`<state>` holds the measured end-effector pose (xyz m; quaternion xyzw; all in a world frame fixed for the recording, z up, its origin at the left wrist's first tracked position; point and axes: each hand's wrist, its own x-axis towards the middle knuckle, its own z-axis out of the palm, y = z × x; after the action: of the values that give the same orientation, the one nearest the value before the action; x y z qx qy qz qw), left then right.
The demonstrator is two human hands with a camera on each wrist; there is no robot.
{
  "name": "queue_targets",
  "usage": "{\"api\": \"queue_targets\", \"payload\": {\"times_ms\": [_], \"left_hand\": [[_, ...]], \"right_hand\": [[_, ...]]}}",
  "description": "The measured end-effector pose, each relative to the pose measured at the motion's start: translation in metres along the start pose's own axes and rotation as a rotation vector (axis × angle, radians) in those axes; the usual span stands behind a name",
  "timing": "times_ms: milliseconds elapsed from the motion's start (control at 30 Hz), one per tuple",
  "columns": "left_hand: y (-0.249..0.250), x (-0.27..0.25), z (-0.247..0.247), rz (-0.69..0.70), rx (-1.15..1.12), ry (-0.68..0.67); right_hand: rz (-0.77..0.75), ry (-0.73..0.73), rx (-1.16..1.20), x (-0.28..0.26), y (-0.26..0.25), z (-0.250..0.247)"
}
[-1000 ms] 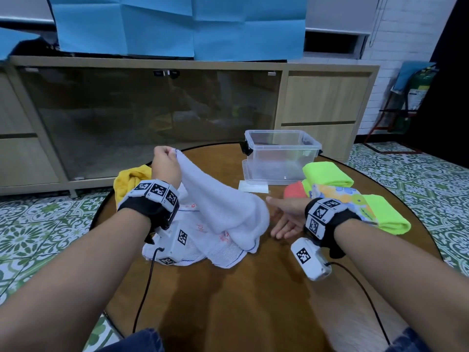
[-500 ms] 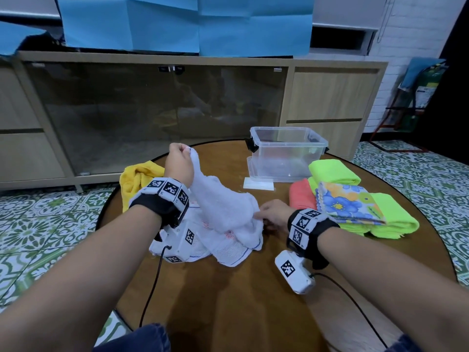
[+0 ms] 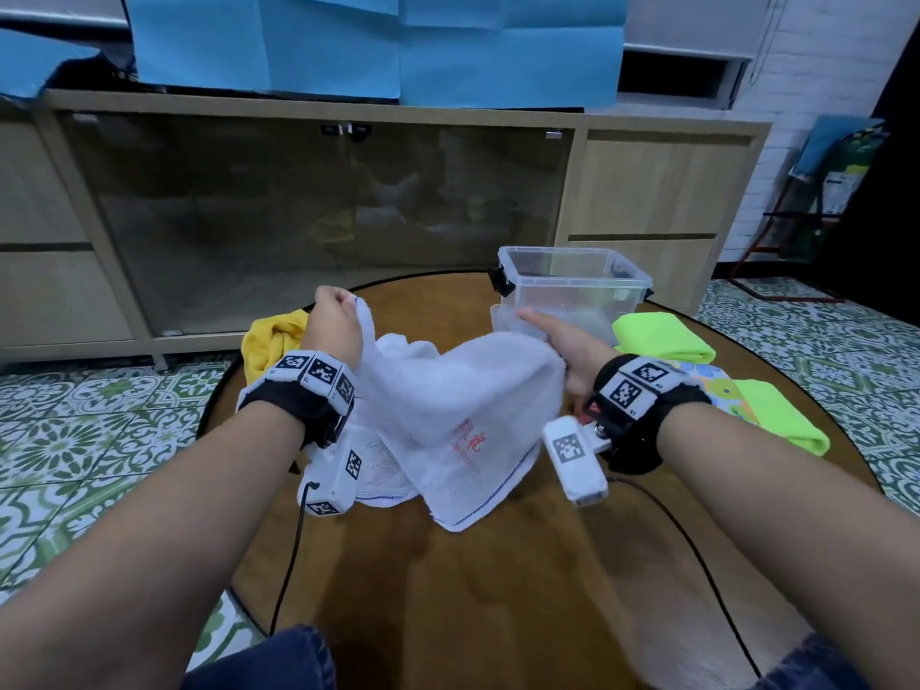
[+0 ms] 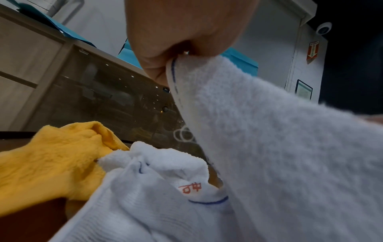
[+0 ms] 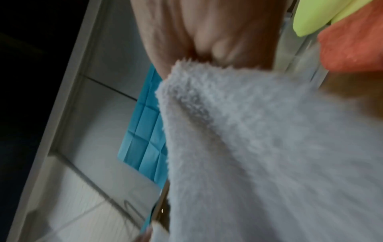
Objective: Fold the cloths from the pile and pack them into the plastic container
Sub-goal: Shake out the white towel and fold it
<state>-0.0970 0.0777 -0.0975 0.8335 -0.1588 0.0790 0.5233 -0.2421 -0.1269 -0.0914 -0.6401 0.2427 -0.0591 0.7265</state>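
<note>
A white towel with red print hangs stretched between my two raised hands above the round wooden table. My left hand pinches its blue-stitched corner high at the left. My right hand grips the towel's other end, fingers curled over the fabric. Under the held towel lies a second white cloth, crumpled beside a yellow cloth. The clear plastic container stands open at the table's far side, just beyond my right hand.
Folded cloths lie at the right of the table: two neon green ones, a floral one and an orange one. A wooden cabinet with glass doors stands behind the table. Tiled floor surrounds it.
My right hand left the table, took hold of the towel's hanging end and lifted it up and right. The towel now spreads between both hands. The left hand stayed raised.
</note>
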Motion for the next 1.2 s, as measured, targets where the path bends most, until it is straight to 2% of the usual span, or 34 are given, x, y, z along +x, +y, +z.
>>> {"api": "queue_targets", "payload": {"times_ms": [100,133,267,367,400,467,500,567,633,700,767,833,867,900,967,1067,1200], "left_hand": [[0.004,-0.001,-0.001,0.002,-0.038,0.017],[0.006,-0.002,-0.002,0.008,-0.041,0.02],[0.02,-0.009,-0.006,0.067,-0.012,0.036],[0.043,-0.009,-0.013,0.144,-0.054,0.072],[0.053,-0.008,-0.017,0.16,-0.068,0.089],[0.076,-0.007,-0.027,0.177,-0.089,0.122],[0.086,-0.006,-0.032,0.186,-0.097,0.137],[0.104,-0.005,-0.042,0.208,-0.122,0.157],[0.121,-0.005,-0.051,0.229,-0.132,0.167],[0.136,-0.004,-0.058,0.26,-0.107,0.182],[0.149,-0.004,-0.063,0.304,-0.028,0.213],[0.16,-0.006,-0.066,0.335,0.041,0.232],[0.163,-0.009,-0.066,0.336,0.04,0.221],[0.166,-0.011,-0.066,0.33,0.02,0.197],[0.169,-0.017,-0.066,0.305,-0.031,0.153],[0.176,-0.025,-0.065,0.266,-0.068,0.14],[0.182,-0.032,-0.066,0.25,-0.083,0.136]], "right_hand": [[0.082,-0.098,-0.138,-0.007,-0.01,-0.016],[0.069,-0.081,-0.177,-0.01,-0.014,-0.022],[-0.216,0.184,-0.171,-0.024,-0.044,-0.036],[-0.34,0.206,0.055,-0.038,-0.071,-0.045],[-0.311,0.185,0.117,-0.046,-0.079,-0.047],[-0.159,0.088,0.072,-0.065,-0.092,-0.043],[-0.07,0.02,-0.016,-0.073,-0.095,-0.041],[0.06,-0.068,-0.345,-0.081,-0.094,-0.044],[0.189,-0.094,-0.577,-0.085,-0.09,-0.051],[0.291,-0.119,-0.708,-0.095,-0.089,-0.053],[0.314,-0.084,-0.814,-0.113,-0.087,-0.046],[0.216,0.082,-1.003,-0.119,-0.089,-0.047],[0.228,0.081,-1.066,-0.124,-0.091,-0.046],[0.275,0.013,-1.077,-0.127,-0.092,-0.044],[0.226,-0.049,-0.993,-0.131,-0.096,-0.044],[-0.031,-0.024,-0.542,-0.145,-0.103,-0.044],[-0.403,0.246,-0.054,-0.149,-0.109,-0.056]]}}
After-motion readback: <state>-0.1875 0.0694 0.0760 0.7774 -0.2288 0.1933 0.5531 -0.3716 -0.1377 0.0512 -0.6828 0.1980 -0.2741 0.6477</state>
